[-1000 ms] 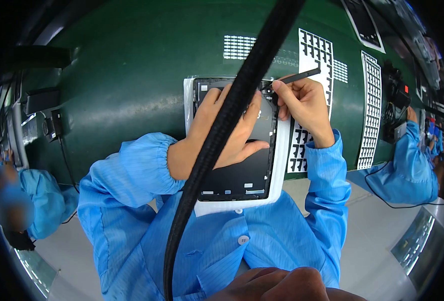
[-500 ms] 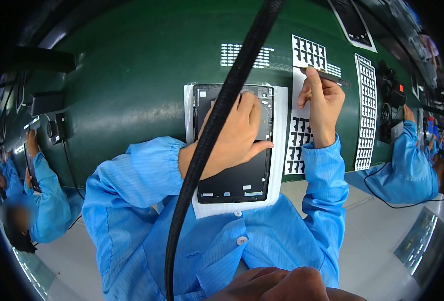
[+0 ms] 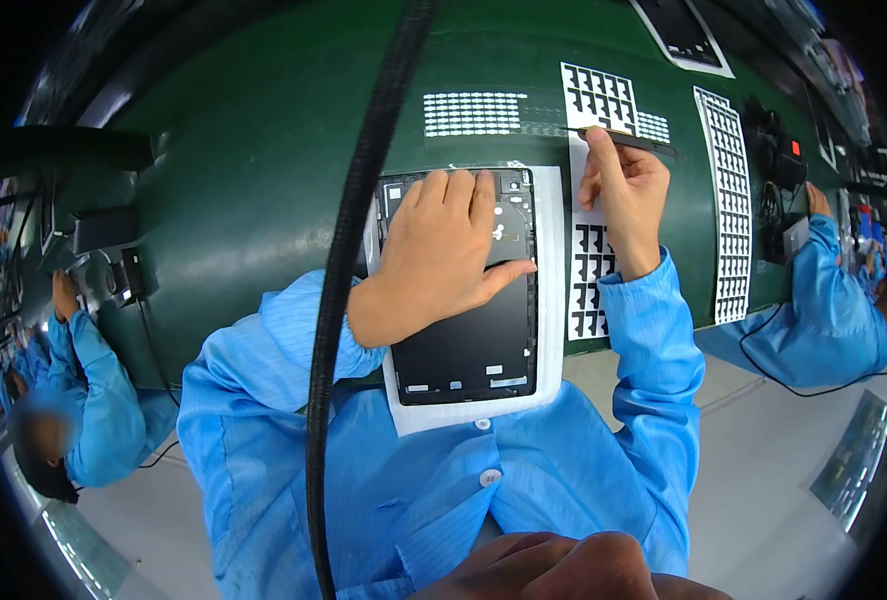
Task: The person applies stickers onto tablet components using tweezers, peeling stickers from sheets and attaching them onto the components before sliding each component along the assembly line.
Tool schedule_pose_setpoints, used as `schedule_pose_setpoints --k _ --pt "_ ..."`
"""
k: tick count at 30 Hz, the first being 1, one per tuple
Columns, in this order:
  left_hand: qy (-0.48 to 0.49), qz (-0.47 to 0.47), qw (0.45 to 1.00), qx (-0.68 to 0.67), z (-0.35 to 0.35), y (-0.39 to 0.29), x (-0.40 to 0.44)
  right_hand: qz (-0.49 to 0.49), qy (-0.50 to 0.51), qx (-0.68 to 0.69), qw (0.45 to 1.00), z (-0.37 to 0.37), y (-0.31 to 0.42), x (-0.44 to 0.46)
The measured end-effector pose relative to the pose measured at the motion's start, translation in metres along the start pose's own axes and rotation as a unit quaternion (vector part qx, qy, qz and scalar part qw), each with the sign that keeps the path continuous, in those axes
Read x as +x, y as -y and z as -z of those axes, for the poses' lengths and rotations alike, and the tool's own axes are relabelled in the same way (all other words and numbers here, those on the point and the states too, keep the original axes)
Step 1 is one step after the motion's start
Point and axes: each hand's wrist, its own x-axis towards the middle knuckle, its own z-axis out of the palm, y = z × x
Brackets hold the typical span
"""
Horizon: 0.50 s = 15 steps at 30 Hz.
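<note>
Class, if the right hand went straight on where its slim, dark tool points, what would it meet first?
Probably the transparent sheet with rows of small white labels, left of the tool; height is unclear.

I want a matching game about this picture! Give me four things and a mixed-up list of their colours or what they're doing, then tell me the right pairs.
Things:
1. Left hand
2. Right hand
3. Tabletop
4. Right sleeve

Colours or doings:
A. Green
B. Holding a thin dark tool
C. Blue
D. Lying over a black panel

Right pairs: 1-D, 2-B, 3-A, 4-C
</note>
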Motion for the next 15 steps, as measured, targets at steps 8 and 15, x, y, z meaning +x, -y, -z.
schedule_pose_setpoints --k 8,15 --pt "0.028 -0.025 0.999 0.006 0.004 -0.005 -0.015 -0.002 0.001 0.015 1.000 0.003 -0.003 0.000" --pt "-0.013 0.077 0.997 -0.025 0.047 0.002 -0.038 0.004 -0.011 0.022 1.000 0.008 -0.005 -0.001"
